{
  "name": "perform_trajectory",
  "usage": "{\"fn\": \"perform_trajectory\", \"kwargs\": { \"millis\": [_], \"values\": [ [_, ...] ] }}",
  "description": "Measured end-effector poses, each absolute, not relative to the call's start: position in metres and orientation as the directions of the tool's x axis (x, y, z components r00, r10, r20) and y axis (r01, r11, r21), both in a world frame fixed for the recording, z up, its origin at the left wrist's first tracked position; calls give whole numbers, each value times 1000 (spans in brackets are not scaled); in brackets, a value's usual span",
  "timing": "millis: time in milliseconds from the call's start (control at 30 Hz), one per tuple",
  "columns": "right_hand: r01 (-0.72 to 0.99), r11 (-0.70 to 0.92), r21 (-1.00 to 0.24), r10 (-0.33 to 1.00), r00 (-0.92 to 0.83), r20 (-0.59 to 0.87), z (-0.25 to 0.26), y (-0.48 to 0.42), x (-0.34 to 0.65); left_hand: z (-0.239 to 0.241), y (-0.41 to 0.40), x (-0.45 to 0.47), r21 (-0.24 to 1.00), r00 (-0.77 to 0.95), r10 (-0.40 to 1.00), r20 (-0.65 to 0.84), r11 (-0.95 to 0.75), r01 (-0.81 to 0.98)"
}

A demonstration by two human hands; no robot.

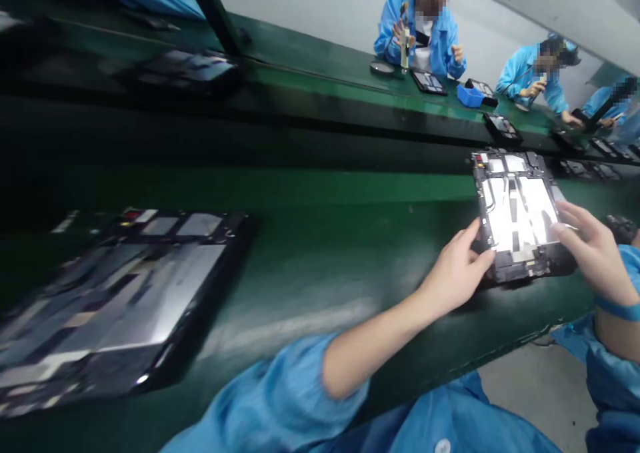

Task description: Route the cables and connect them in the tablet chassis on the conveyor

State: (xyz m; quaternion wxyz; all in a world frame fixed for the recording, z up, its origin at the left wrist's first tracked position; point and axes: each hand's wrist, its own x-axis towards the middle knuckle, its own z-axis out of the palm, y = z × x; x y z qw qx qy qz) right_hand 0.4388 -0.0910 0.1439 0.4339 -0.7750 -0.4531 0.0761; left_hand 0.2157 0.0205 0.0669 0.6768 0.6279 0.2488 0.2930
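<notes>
An opened tablet, its silvery battery and black circuit parts exposed, is held at the right over the green bench. My left hand grips its lower left edge, thumb on top and fingers along the side. On the opposite edge my right hand is closed around the frame, with a blue band on that wrist. The undersides of both hands' fingers are partly hidden by the tablet. A second opened tablet lies on the bench at the left, away from both hands and slightly blurred.
The green bench has its front edge near my lap. Behind it runs a raised green line carrying more opened tablets and a blue tray. Several people in blue work across it. A dark post stands at the upper left.
</notes>
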Motion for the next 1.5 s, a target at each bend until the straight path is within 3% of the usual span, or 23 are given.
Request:
{"fn": "perform_trajectory", "kwargs": {
  "millis": [167,300,400,467,600,733,867,1033,1233,1400,1500],
  "values": [
    [634,-210,-744,945,328,12,87,-96,362,39,-9,92,971,605,760,-237,204,125],
    [704,-192,-683,981,132,-139,47,-92,335,17,-39,40,918,504,808,-306,109,382],
    [890,-80,-449,997,74,-30,40,-70,325,8,-40,27,848,501,813,-297,-16,530],
    [942,22,-335,997,3,76,41,-46,315,5,-28,27,832,480,820,-310,-11,555],
    [931,149,-332,983,-104,149,43,6,288,1,15,43,839,322,894,-311,99,536],
    [942,164,-293,986,-148,76,39,31,272,2,51,65,820,261,910,-321,129,557],
    [946,208,-250,969,-234,-76,40,34,268,11,68,80,731,272,911,-311,46,681],
    [949,274,-156,945,-295,-137,46,38,265,24,77,87,598,325,898,-298,-90,796],
    [931,353,-94,932,-359,-53,49,39,265,27,79,84,620,327,889,-320,-65,782],
    [918,396,4,909,-392,143,43,32,269,24,68,72,697,262,902,-344,58,715],
    [934,356,-32,924,-347,157,35,30,270,22,60,62,717,238,907,-348,94,691]
  ]
}}
